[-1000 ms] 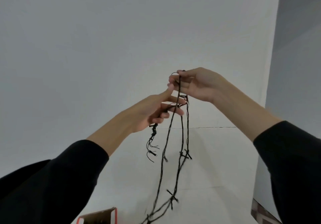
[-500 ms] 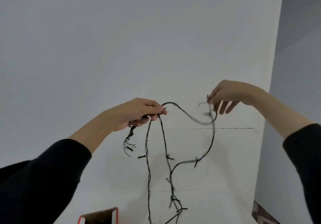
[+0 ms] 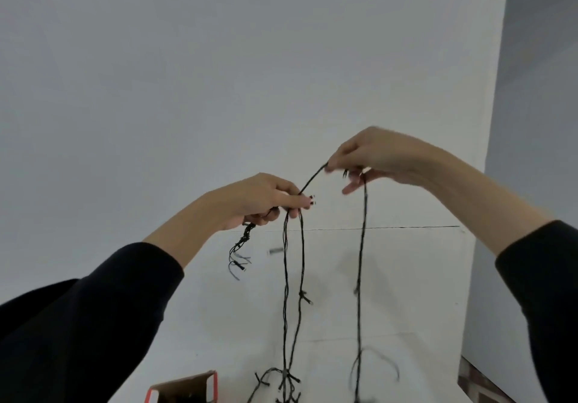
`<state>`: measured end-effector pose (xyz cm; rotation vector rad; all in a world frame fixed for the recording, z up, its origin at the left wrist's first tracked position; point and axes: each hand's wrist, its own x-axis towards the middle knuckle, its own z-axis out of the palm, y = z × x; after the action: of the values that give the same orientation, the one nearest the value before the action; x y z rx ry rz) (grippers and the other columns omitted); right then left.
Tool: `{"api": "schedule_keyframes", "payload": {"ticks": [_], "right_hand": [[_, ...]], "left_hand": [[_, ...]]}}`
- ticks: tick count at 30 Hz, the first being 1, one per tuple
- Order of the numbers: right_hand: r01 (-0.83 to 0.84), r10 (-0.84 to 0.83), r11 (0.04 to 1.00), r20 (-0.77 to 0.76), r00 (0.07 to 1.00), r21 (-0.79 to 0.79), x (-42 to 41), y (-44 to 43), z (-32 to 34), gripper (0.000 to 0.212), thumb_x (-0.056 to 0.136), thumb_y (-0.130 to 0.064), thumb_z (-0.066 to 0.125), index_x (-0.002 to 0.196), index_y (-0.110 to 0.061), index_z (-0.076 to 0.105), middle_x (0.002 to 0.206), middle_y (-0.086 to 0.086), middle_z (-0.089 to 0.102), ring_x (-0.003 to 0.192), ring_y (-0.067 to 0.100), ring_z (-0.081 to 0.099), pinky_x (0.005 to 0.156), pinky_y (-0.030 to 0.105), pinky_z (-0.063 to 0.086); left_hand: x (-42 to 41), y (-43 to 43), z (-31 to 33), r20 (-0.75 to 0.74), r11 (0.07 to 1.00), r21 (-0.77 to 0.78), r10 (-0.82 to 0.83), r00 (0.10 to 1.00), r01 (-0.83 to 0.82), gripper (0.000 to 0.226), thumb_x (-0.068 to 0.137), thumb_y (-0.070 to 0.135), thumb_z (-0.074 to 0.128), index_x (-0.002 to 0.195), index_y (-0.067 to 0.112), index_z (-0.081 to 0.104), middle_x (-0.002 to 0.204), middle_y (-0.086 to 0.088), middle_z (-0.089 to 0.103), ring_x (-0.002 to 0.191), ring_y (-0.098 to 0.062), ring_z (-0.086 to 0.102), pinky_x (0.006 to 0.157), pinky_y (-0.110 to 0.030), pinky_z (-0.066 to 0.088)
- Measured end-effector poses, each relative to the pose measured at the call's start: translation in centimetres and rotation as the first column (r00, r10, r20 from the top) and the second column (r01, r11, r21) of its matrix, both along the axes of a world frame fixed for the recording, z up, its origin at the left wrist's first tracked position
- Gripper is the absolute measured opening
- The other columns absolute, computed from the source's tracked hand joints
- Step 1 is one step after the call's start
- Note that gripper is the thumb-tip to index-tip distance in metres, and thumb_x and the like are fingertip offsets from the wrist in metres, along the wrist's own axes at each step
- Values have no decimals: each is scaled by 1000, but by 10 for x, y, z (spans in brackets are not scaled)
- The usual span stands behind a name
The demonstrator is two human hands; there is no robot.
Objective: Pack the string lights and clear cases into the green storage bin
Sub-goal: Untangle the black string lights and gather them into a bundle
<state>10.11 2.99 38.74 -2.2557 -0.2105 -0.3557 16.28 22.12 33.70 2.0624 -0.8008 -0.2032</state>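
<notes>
Fingers (image 3: 289, 204) of the left hand (image 3: 259, 199) curl around the black string lights (image 3: 285, 277), gripping several strands in one bunch. A frayed, knotted end dangles just left of that grip. Low at the near left stands an open cardboard box (image 3: 187, 388) with a red edge. Two strands drop straight from the left hand to a tangle near the bottom of the view, over the white tabletop (image 3: 406, 277). A short stretch of wire arches up and right to the right hand (image 3: 381, 155), which pinches it between thumb and fingertips, with one finger sticking out below. A blurred strand hangs from that pinch past the bottom edge. Both hands are raised before a pale wall (image 3: 219, 74), near each other but not touching.
</notes>
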Motion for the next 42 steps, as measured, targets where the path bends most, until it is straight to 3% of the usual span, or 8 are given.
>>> {"api": "schedule_keyframes", "payload": {"ticks": [7, 10, 13, 16, 19, 23, 37, 42], "right_hand": [[241, -389, 877, 319, 864, 415, 4, -52, 28, 9, 90, -4, 55, 88, 1, 63, 65, 7, 46, 33, 9, 44, 49, 31, 58], [416, -392, 904, 198, 899, -102, 4, -69, 23, 8, 87, -8, 62, 87, -3, 68, 68, 8, 55, 53, 19, 53, 49, 29, 57], [221, -266, 814, -7, 964, -537, -3, -50, 11, 19, 83, -22, 70, 102, -21, 67, 90, -1, 64, 89, 18, 60, 74, 28, 46], [-37, 1, 926, -95, 995, -376, -5, -14, -2, 50, 80, -32, 71, 127, -35, 52, 110, -10, 60, 105, 6, 57, 86, 24, 43], [-134, 114, 965, -100, 988, -227, 5, 5, -13, 33, 86, -22, 66, 119, -23, 60, 90, -4, 69, 91, 10, 64, 88, 31, 48], [-10, 14, 990, 21, 1000, -144, 4, 3, -9, 13, 89, -11, 61, 95, -4, 69, 61, 9, 60, 65, 24, 65, 77, 34, 58], [294, -420, 896, 420, 804, 332, 18, -34, 6, 15, 90, -8, 52, 80, -12, 61, 62, 4, 44, 26, 8, 40, 42, 28, 51], [494, -418, 844, 323, 849, -207, 18, -40, -5, 17, 88, -8, 50, 90, -6, 66, 68, 7, 56, 50, 21, 59, 49, 28, 49]], "left_hand": [[13, 29, -16, -58, 999, 47, 24, 998, -21, 17, 88, 29, 61, 84, 14, 68, 67, 4, 60, 42, -8, 28, 38, -15, 19], [16, 34, -10, -36, 995, -74, 70, 997, -73, 20, 89, 32, 59, 90, 16, 71, 66, 4, 57, 45, -9, 25, 38, -16, 17], [9, 22, 3, 25, 992, -119, 52, 998, -48, 24, 91, 32, 56, 97, 15, 71, 63, 6, 55, 45, -10, 25, 39, -17, 16], [-1, 2, 14, 83, 993, -118, -7, 997, 17, 23, 92, 32, 56, 96, 15, 71, 62, 6, 54, 43, -9, 27, 38, -16, 17], [-4, -7, 17, 88, 992, -121, -29, 996, 40, 20, 92, 31, 56, 93, 15, 69, 62, 6, 55, 42, -7, 27, 38, -16, 18], [0, 1, 10, 56, 996, -85, -1, 998, 5, 18, 88, 32, 61, 90, 16, 68, 63, 6, 57, 42, -8, 27, 39, -16, 17], [8, 22, -18, -81, 1000, 4, -12, 997, 12, 15, 89, 25, 60, 92, 15, 70, 71, 7, 63, 39, -4, 28, 36, -13, 19], [5, 22, -10, 79, 997, -3, 83, 993, -83, 17, 91, 26, 59, 95, 14, 70, 80, 3, 69, 41, -6, 29, 38, -13, 23]]}}
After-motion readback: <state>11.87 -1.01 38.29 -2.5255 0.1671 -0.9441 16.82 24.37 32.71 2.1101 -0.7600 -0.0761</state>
